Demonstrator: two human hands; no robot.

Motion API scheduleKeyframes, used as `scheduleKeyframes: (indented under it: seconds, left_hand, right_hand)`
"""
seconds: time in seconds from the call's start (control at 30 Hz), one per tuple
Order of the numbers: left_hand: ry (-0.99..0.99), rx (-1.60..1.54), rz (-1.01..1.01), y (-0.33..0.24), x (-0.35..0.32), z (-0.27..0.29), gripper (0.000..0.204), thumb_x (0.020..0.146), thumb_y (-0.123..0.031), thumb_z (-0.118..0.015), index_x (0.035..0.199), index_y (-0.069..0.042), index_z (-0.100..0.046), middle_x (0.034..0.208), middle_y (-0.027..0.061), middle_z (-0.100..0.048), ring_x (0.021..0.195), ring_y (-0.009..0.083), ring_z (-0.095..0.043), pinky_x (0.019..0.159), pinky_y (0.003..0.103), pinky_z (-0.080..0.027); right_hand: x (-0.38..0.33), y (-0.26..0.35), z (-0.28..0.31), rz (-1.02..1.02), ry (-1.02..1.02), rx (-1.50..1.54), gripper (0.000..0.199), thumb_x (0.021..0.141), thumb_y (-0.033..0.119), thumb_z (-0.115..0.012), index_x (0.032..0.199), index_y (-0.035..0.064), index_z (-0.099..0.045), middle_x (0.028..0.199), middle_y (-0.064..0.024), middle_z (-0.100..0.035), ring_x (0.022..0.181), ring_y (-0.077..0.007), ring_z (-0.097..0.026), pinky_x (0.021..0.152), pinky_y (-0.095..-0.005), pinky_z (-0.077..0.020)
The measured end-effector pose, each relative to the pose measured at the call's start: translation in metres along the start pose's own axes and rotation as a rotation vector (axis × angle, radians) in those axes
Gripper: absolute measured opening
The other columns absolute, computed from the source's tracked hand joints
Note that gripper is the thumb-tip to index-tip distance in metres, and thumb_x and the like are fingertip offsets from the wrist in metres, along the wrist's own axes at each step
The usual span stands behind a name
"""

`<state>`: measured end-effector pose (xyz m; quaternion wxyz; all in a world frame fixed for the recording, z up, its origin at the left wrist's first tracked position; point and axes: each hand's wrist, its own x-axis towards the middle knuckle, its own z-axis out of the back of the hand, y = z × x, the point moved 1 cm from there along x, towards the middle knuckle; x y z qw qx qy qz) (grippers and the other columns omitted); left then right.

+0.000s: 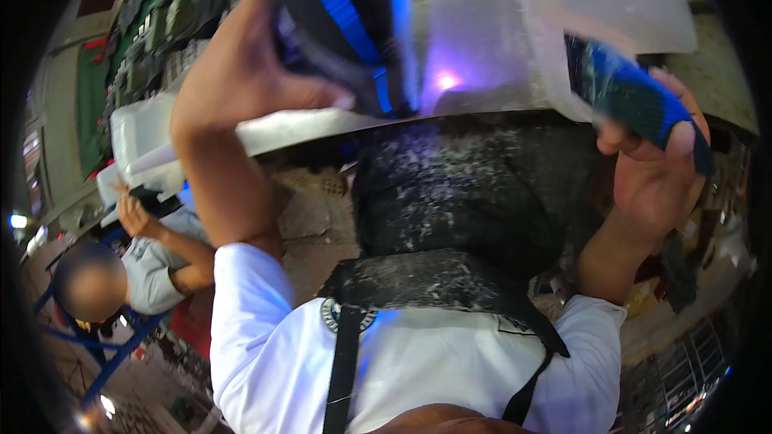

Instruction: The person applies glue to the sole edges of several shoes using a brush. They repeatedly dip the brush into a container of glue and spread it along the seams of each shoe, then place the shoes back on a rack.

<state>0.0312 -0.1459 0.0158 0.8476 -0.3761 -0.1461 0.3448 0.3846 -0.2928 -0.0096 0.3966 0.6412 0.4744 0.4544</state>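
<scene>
My left hand (245, 72) is raised at the upper left, its thumb lying along the lower edge of a dark, rounded object (334, 40) with a bright blue stripe. Its fingers go out of sight behind that object, which runs past the top edge, so I cannot make out its kind. At the right, my right hand (655, 161) grips a blue-and-black curved piece (623, 84) between thumb and fingers. That piece is tilted, with its far end over a translucent plastic sheet or bin (555, 48). Both hands are somewhat blurred.
Violet light glints on a metal worktop (474, 56) ahead. A dusty black apron (458, 193) covers my lap. At the left sits another person (165, 273) with a dark item in hand, near a translucent bin (141, 133) and a rack of dark parts (161, 40).
</scene>
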Motion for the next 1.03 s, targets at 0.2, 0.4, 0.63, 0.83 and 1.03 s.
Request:
scheduleKeyframes:
  seconds: [0.2,0.4,0.63,0.83,1.03]
  left_hand:
    - [-0.358,0.01,-0.009,0.026,-0.074,-0.04,0.09,0.053,-0.024,-0.104,0.124,0.006,-0.057,0.119,0.0121,-0.068,0.102,0.0234,-0.068,0.09,0.038,-0.056]
    - [-0.69,-0.136,-0.131,0.037,-0.082,-0.077,0.094,0.057,-0.017,-0.102,0.131,0.007,-0.049,0.118,0.0162,-0.066,0.103,0.0237,-0.068,0.09,0.036,-0.056]
    - [-0.542,-0.182,0.014,0.035,-0.078,-0.06,0.107,0.063,-0.008,-0.097,0.149,0.004,-0.035,0.134,0.0184,-0.057,0.118,0.0269,-0.062,0.1,0.04,-0.052]
    - [-0.476,-0.533,0.043,0.02,-0.04,-0.045,0.108,0.069,-0.016,-0.084,0.158,0.004,-0.026,0.151,0.0213,-0.046,0.134,0.0286,-0.053,0.114,0.039,-0.038]
    - [-0.349,-0.928,0.211,-0.015,-0.033,-0.063,0.104,0.068,-0.025,-0.082,0.156,0.003,-0.034,0.149,0.0183,-0.051,0.14,0.0238,-0.046,0.12,0.032,-0.023]
  right_hand:
    - [-0.017,0.002,0.032,-0.147,-0.333,-0.677,0.023,0.091,0.015,-0.076,0.107,-0.0012,-0.072,0.081,-0.0028,-0.066,0.065,-0.0067,-0.057,0.057,-0.0207,-0.0449]
    - [-0.014,-0.006,0.041,-0.23,-0.271,-0.442,0.023,0.091,0.01,-0.076,0.11,-0.0022,-0.072,0.081,-0.0036,-0.067,0.069,-0.0065,-0.058,0.061,-0.0202,-0.0448]
    - [0.005,-0.003,0.071,-0.402,0.019,-0.416,0.026,0.093,0.012,-0.074,0.11,-0.0072,-0.069,0.083,-0.0077,-0.068,0.068,-0.0129,-0.064,0.058,-0.0245,-0.0513]
    - [-0.017,-0.001,0.065,-0.506,-0.273,-0.065,0.026,0.092,0.011,-0.069,0.108,-0.0078,-0.064,0.082,-0.0152,-0.069,0.06,-0.0177,-0.064,0.048,-0.0276,-0.0528]
    - [-0.032,-0.029,0.01,-0.404,-0.054,0.361,0.033,0.094,0.014,-0.064,0.114,-0.0119,-0.06,0.084,-0.0223,-0.069,0.057,-0.0239,-0.065,0.044,-0.0346,-0.0545]
